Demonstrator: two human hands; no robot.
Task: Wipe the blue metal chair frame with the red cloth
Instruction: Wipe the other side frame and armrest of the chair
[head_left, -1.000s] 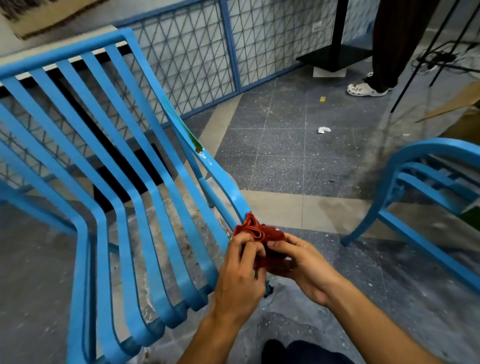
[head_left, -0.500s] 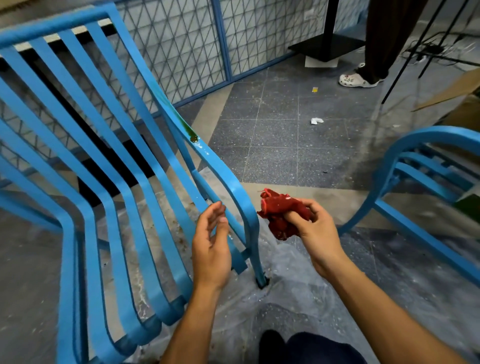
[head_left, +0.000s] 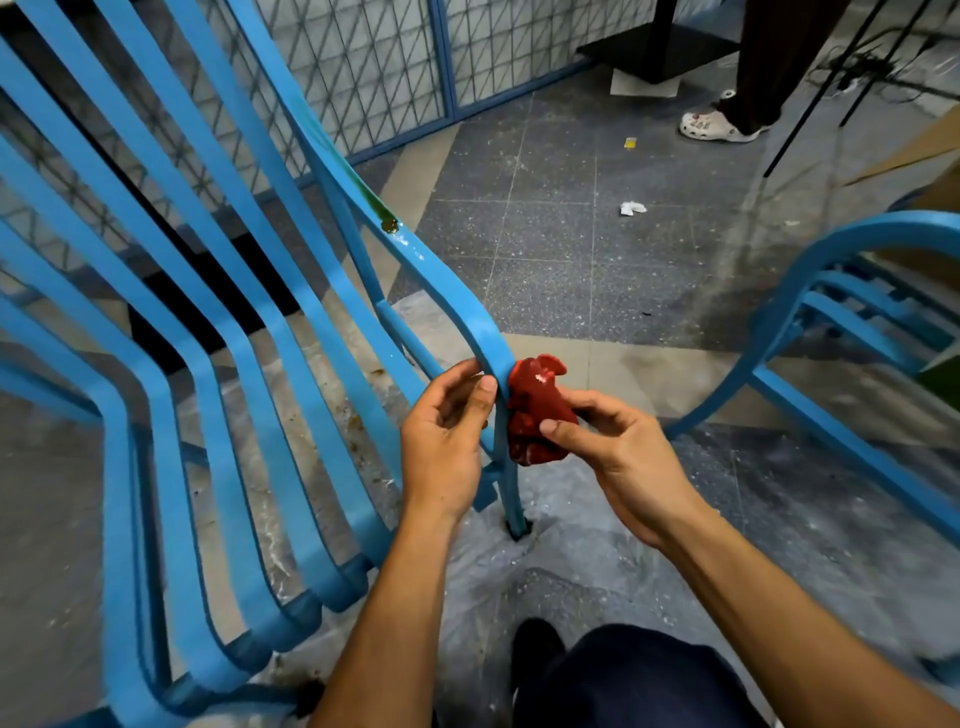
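Pressing the red cloth (head_left: 535, 415) against the front leg of the blue chair (head_left: 501, 374), the right hand (head_left: 618, 462) is pinching the bunched cloth between thumb and fingers, just under the bend of the arm. The left hand (head_left: 447, 441) is curling loosely around the other side of the leg, thumb touching it, holding nothing. The small cloth could be slipping out if the pinch is going soft, and the sticky green-brown spot (head_left: 389, 224) higher up the arm could be getting missed.
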